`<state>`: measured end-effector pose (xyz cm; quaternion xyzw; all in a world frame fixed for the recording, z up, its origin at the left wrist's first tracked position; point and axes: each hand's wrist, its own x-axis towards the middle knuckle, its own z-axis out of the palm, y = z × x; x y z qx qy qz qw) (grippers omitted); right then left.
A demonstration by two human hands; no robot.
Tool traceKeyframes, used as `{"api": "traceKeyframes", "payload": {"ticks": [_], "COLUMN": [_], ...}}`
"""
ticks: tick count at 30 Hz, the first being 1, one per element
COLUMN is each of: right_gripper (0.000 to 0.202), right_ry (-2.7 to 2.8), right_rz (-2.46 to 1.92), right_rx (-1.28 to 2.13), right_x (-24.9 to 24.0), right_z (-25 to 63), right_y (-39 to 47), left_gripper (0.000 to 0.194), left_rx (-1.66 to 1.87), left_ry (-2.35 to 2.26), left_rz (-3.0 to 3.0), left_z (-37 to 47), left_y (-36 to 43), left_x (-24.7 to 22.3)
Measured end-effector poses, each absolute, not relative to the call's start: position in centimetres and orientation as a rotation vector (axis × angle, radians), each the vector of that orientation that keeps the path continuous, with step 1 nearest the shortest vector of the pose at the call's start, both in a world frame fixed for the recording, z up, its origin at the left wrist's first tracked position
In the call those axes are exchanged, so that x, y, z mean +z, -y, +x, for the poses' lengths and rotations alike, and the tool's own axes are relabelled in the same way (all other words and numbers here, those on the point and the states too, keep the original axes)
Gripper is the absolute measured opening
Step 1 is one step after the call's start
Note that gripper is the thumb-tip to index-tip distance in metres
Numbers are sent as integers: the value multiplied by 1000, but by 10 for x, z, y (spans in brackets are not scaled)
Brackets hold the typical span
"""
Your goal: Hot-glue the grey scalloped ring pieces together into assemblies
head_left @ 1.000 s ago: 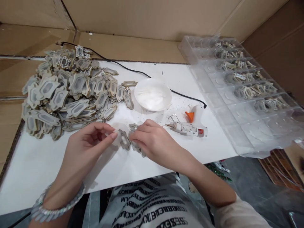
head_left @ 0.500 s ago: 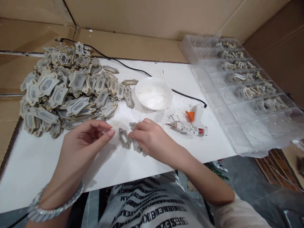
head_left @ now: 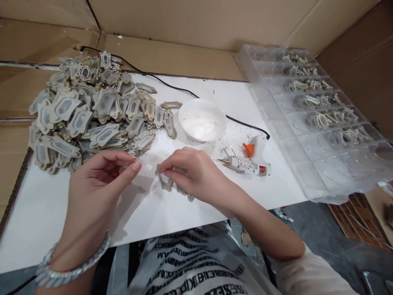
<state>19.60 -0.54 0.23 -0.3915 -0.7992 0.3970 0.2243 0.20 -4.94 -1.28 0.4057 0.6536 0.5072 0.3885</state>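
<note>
My left hand (head_left: 98, 184) is raised over the white board, thumb and fingertips pinched together. A small pale bit seems to sit at its fingertips, too small to name. To its right, my right hand (head_left: 196, 176) has thumb and forefinger closed over the upper edge of a grey ornamental frame piece (head_left: 166, 185) lying flat. Whether those fingertips hold the frame or something tiny, I cannot tell. More grey frame pieces (head_left: 181, 188) lie partly hidden under my right hand.
A large heap of frame pieces (head_left: 101, 102) lies at the left. Behind my right hand stands a white bowl (head_left: 202, 121) with white material. A white glue gun with orange trigger (head_left: 245, 164) lies to the right, near a clear compartment tray (head_left: 307, 151) and a black cable (head_left: 172, 87).
My right hand has moved slightly left, its fingertips now over the nearest frame piece. My left hand has shifted a little left and stays pinched.
</note>
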Motion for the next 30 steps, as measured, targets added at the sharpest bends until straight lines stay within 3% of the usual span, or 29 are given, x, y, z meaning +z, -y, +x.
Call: {"api": "traceKeyframes", "payload": {"ticks": [17, 30], "right_gripper": [24, 13], "right_ry": [2393, 2509], "right_rz": [-1123, -1049], "right_rx": [1098, 943], "right_x": [-8, -14], "right_z": [188, 183], "right_y": [0, -1], "left_gripper": [21, 21], "left_rx": [1302, 1284], "left_ry": [-1637, -1660], "left_rz": [1020, 1071], "left_z": [2, 2], "left_y": [51, 51], "left_x": [-11, -12]}}
